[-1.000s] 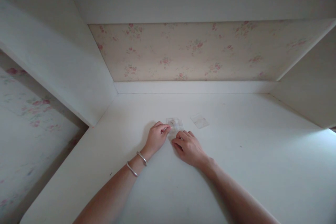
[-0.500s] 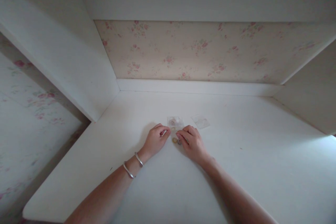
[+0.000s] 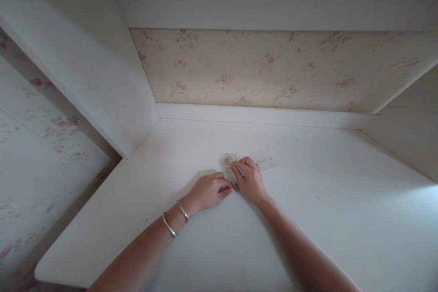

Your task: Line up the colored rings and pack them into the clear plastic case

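Now, right hand [image 3: 251, 181] fingers pinching clear packet [image 3: 230, 160] on white surface [image 3: 328, 200], left hand [image 3: 209, 190] fingers curled at its eight o'clock, grip unclear, second packet [image 3: 265, 161] at two o'clock.

A white bench [image 3: 308, 219] fills the lower part of the view, set in a white alcove. Behind it runs a low white ledge [image 3: 260, 115], and above that a cream wallpaper [image 3: 273, 68] with small pink flowers. A white side panel [image 3: 85, 64] stands at the left, with flowered wall [image 3: 37, 146] beyond it.
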The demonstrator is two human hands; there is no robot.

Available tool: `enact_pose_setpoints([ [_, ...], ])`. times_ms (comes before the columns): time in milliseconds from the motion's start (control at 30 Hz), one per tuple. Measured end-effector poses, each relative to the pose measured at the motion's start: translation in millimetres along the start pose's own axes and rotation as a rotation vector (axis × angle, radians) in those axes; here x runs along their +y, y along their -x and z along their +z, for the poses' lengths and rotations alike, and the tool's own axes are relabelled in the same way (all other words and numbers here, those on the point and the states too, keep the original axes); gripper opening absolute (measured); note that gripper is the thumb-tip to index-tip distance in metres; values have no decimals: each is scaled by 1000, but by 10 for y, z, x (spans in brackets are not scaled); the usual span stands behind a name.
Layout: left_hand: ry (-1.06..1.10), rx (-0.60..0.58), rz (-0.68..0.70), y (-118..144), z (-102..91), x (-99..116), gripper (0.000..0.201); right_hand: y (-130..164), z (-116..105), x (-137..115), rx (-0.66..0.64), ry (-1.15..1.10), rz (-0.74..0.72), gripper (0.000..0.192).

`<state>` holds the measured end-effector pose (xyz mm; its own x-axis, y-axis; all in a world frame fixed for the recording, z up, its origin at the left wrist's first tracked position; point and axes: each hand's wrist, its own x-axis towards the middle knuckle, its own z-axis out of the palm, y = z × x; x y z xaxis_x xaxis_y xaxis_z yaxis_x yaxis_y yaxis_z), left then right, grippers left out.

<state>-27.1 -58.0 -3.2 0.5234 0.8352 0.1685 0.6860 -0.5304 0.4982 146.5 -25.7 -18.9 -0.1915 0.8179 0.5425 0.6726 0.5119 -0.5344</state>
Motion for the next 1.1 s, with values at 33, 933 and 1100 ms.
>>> enact_pose_setpoints([
  [33, -23, -2, 7, 1, 6, -5, 17, -1, -3, 8, 18, -1, 8, 21],
  [933, -241, -105, -103, -24, -13, 116, 24, 150, -140, 68, 27, -163, 192, 21],
  [1100, -175, -61, -87, -26, 26, 58, 21, 149, -146, 70, 27, -151, 170, 22],
])
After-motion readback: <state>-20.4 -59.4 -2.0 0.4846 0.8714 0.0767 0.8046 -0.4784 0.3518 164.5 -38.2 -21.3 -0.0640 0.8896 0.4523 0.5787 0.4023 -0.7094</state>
